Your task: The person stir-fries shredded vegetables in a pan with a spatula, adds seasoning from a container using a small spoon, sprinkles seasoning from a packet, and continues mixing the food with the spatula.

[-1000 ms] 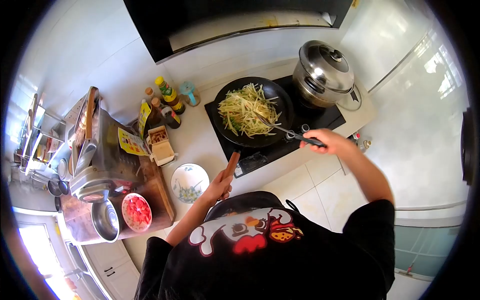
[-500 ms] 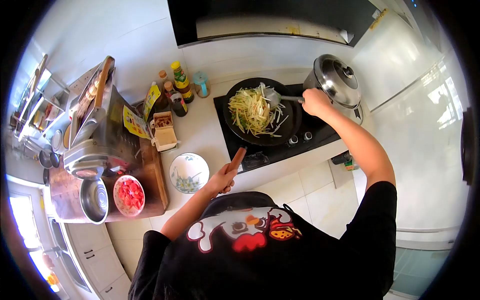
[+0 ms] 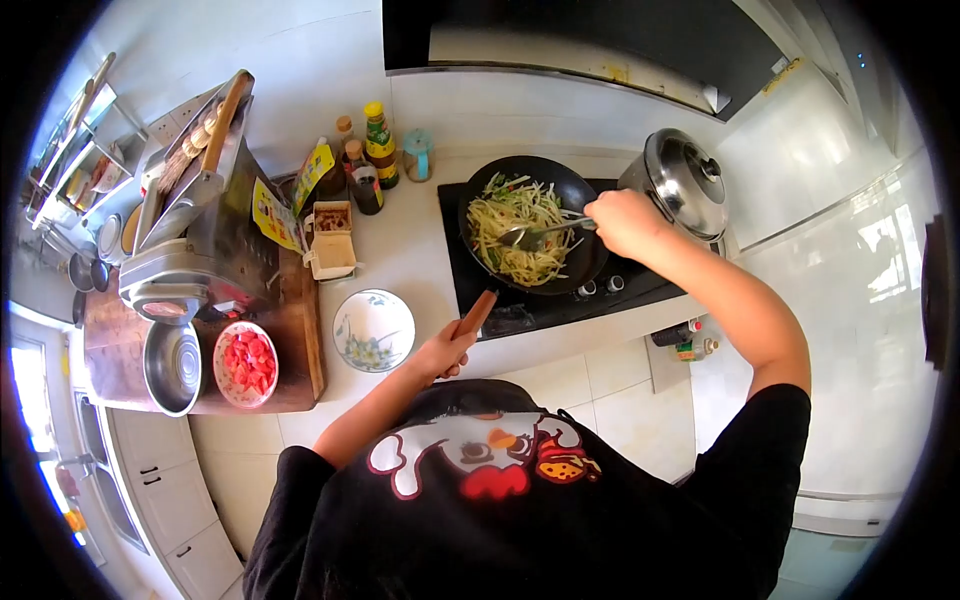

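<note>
A dark wok sits on the black cooktop, filled on its left side with pale shredded vegetables and some green bits. Around the wok's wooden handle my left hand is closed. My right hand grips a metal spatula by its handle, the blade resting among the shreds. A lidded steel pot stands just right of the wok, close behind my right hand. Left of the cooktop is a white flower-patterned bowl.
On the wooden board at left stand a bowl of chopped red pieces and a steel bowl. Sauce bottles, a lidded glass jar and an open seasoning box line the counter. A range hood hangs overhead.
The spatula has moved from the upper right edge of the shreds down and left into their middle, my right hand moving with it. My left hand stays on the wok handle. The view has shifted slightly.
</note>
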A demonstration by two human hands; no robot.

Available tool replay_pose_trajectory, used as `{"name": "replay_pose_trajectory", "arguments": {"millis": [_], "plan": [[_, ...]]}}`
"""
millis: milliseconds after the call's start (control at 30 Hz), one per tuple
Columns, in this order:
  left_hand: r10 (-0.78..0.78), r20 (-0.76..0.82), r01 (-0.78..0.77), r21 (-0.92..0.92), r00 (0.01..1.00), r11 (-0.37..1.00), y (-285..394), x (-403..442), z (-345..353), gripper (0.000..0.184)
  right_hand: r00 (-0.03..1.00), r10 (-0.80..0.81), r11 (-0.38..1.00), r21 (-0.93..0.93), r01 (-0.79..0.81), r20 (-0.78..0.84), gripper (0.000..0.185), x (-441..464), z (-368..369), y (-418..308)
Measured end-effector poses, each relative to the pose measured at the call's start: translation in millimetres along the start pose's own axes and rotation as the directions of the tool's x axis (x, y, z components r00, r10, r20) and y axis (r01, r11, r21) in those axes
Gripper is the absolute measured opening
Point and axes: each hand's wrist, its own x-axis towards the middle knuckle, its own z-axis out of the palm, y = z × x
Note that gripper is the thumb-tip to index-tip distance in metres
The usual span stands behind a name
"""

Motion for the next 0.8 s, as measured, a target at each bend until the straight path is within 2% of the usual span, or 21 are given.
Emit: {"name": "replay_pose_trajectory", "arguments": {"millis": [67,200,300,367,400,467,600,667,733,800], "plan": [[0.002,-0.012,-0.002,-0.006,1.0,1.0,-2,-1,1,0.042,0.997,0.038,0.999,-0.009,-0.038,0.062,0.01,18,33,-3],[0.005,-0.033,-0.005,0.006,0.999,1.0,1,-1,0,0.04,0.975,0.202,0.979,0.045,-0.198,-0.093,0.01,46,28,9],[-0.004,-0.012,0.004,0.025,1.0,1.0,6,-5,0,0.04,0.955,0.234,0.972,0.027,-0.233,-0.182,0.011,57,27,6],[0.011,-0.006,-0.011,0.001,1.0,1.0,-1,0,-1,0.04,0.952,0.212,0.977,0.023,-0.212,-0.221,0.015,68,68,1],[0.03,-0.005,-0.03,-0.021,1.0,0.999,-3,2,-2,0.04,0.971,0.146,0.982,-0.093,-0.167,-0.191,0.016,68,82,-8],[0.018,-0.014,-0.018,-0.011,1.0,1.0,1,-1,-1,0.041,0.979,0.066,0.992,-0.089,-0.085,-0.194,0.014,50,69,-19],[0.013,-0.024,-0.013,0.006,1.0,1.0,0,-1,1,0.042,0.996,0.056,0.998,0.005,-0.056,-0.074,0.013,16,6,-14],[0.019,-0.027,-0.019,0.001,0.999,1.0,-1,0,1,0.042,0.998,0.067,0.998,0.002,-0.067,-0.019,0.013,10,2,-19],[0.013,-0.026,-0.013,0.003,1.0,1.0,-3,-4,2,0.042,0.998,0.052,0.998,-0.022,-0.052,-0.019,0.014,24,39,-10],[0.004,-0.019,-0.004,0.011,1.0,1.0,5,-5,1,0.042,0.975,0.221,0.975,0.006,-0.22,-0.04,0.015,41,49,9]]}}
